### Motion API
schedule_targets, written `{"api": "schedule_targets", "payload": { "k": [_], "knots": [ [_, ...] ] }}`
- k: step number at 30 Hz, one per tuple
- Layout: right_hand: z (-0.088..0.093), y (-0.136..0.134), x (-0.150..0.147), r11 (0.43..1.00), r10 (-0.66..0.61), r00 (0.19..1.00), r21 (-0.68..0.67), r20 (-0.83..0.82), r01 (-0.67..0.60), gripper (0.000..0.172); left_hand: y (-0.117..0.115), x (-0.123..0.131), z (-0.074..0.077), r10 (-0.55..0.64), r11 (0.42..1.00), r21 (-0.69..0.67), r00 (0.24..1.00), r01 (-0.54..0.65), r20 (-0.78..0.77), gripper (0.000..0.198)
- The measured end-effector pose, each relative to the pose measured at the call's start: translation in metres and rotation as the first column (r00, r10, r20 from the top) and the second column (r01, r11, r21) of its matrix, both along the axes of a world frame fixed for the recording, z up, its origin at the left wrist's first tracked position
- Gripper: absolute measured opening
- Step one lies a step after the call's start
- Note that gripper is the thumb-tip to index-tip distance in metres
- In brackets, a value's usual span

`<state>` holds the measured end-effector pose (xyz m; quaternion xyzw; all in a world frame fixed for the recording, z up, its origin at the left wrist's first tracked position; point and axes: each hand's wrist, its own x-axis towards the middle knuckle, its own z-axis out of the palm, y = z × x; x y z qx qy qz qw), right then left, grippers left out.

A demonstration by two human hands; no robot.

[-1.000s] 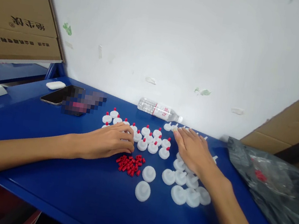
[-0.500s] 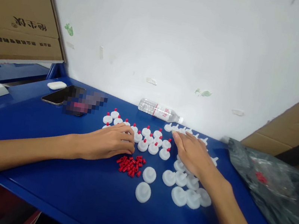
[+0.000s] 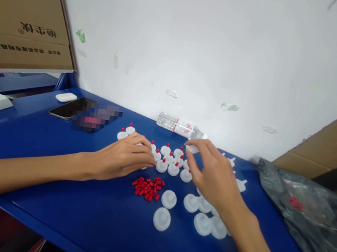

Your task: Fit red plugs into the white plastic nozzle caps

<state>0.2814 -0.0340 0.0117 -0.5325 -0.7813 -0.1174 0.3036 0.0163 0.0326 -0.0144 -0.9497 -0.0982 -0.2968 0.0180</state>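
Note:
My right hand [image 3: 213, 175] pinches a white spout cap [image 3: 193, 149] between thumb and fingers, in front of the lying bottle. My left hand [image 3: 127, 155] hovers over the left side of the capped group, its fingers curled together; whatever its fingertips hold is hidden. Between the hands stand several white spout caps with red tips [image 3: 161, 165]. Below my left fingertips lies a loose heap of small red tips [image 3: 147, 188]. Plain white spout caps [image 3: 203, 224] without red tips sit under and around my right forearm, and two white caps [image 3: 161, 219] lie beside the red heap.
A clear plastic bottle [image 3: 181, 126] lies against the white wall. To the left are a phone [image 3: 72, 108], a white case [image 3: 66, 97] and a cardboard box [image 3: 23, 13]. A dark plastic bag [image 3: 308, 233] covers the right side of the blue table [image 3: 77, 214].
My right hand has lifted a white spout cap from the back row and drawn it slightly left. My left hand has shifted a little, staying above the red heap. The view has tilted slightly.

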Motion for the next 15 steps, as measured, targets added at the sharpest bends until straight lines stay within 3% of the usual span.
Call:
{"api": "schedule_targets", "payload": {
  "k": [4,7,15],
  "knots": [
    [0.000,-0.005,-0.013,0.982,0.189,0.980,0.015,0.057,-0.190,0.035,0.001,-0.001,0.001,0.060,0.995,0.074,0.986,-0.072,0.153,0.028],
    [-0.004,-0.007,-0.019,0.968,0.249,0.965,-0.010,0.078,-0.249,0.048,0.000,-0.002,0.003,0.105,0.989,0.083,0.973,-0.125,0.206,0.022],
    [-0.010,-0.012,-0.030,0.937,0.347,0.931,0.003,0.113,-0.350,0.057,0.000,-0.002,0.003,0.110,0.992,0.034,0.971,-0.120,0.211,0.019]
  ]
}}
